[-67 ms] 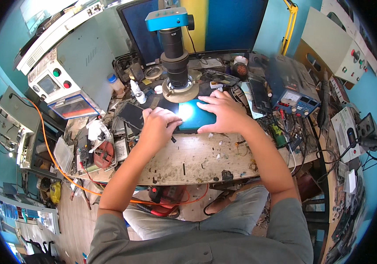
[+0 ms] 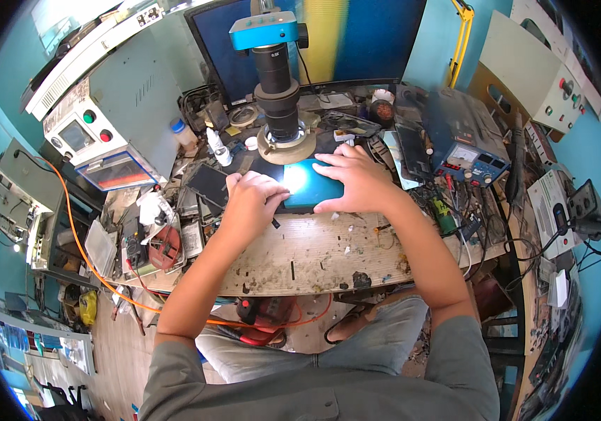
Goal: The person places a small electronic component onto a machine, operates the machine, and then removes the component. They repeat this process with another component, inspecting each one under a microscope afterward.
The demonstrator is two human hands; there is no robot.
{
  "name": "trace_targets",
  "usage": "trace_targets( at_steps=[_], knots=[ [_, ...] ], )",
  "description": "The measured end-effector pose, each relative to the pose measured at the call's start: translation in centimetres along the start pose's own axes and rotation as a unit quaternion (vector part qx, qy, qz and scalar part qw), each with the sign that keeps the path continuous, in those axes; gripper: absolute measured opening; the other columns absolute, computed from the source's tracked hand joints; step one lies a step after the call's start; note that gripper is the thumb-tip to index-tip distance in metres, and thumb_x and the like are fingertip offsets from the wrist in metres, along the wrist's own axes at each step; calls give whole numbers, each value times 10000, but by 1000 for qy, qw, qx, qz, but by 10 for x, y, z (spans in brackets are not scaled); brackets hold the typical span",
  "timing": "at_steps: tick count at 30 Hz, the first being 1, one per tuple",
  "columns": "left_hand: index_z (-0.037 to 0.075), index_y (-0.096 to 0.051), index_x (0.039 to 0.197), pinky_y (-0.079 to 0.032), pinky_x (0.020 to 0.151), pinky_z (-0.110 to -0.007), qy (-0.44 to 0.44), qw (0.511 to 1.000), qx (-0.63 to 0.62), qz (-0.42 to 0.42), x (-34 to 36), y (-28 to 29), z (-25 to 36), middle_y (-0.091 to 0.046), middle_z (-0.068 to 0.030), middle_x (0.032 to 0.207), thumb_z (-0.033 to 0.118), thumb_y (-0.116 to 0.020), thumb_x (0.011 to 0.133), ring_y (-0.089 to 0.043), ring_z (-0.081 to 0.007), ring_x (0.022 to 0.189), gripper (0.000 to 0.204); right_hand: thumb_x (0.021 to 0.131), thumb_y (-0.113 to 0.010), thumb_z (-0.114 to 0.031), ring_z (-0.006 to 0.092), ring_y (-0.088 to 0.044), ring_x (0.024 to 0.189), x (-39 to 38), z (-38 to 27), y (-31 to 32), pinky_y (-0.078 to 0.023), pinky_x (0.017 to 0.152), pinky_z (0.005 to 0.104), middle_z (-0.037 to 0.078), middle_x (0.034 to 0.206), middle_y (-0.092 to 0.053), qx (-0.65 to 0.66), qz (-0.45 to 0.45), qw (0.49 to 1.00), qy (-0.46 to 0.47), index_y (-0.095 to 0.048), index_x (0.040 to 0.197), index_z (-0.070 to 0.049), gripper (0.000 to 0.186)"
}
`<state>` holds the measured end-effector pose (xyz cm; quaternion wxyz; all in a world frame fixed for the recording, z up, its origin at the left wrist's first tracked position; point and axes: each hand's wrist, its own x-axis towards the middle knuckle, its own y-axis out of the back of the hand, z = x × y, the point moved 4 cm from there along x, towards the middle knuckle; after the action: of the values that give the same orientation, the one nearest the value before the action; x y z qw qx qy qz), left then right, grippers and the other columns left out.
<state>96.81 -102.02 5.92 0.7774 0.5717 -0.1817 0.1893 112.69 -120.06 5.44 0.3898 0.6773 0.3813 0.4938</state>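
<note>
Under the microscope (image 2: 277,95) lies a flat teal panel (image 2: 323,189), phone-sized, with a bright white spot of light on its left part. My right hand (image 2: 357,181) grips the panel's right end, fingers over the far edge and thumb at the near edge. At the panel's left edge is my left hand (image 2: 253,200), its thumb and fingers pinched together. Whatever the left fingertips hold is too small or hidden to make out. Below the panel a dark surface shows, partly covered by my hands.
Behind the microscope a monitor (image 2: 371,42) shows a yellow band on blue. A power supply (image 2: 469,140) with leads stands right; a white-and-grey machine (image 2: 114,119) stands left. A dropper bottle (image 2: 218,146) and dark flat panels (image 2: 210,184) lie near my left hand. Debris dots the wooden bench (image 2: 300,259).
The yellow band on the monitor has shifted slightly right and its edges look more blurred. Both hands keep nearly the same place on the panel.
</note>
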Motion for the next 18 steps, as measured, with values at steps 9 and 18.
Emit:
trace_targets(
  at_steps=[9, 18],
  knots=[
    [124, -826, 948, -374, 979, -449, -49, 998, 21, 43, 0, 0, 3, -746, -15, 974, 178, -818, 896, -646, -227, 1012, 75, 739, -837, -673, 316, -525, 1324, 4, 3, 0, -379, 1184, 436, 145, 1516, -633, -4, 10, 1000, 2, -719, 1365, 5, 930],
    [111, -805, 978, -368, 998, -452, -58, 997, 13, 46, -1, 1, 6, -739, -19, 999, 152, -812, 901, -642, -232, 1065, 88, 752, -833, -675, 321, -515, 1341, 4, 2, 1, -374, 1190, 436, 146, 1525, -626, -3, 1, 1000, -4, -706, 1385, 11, 941]
  ],
)
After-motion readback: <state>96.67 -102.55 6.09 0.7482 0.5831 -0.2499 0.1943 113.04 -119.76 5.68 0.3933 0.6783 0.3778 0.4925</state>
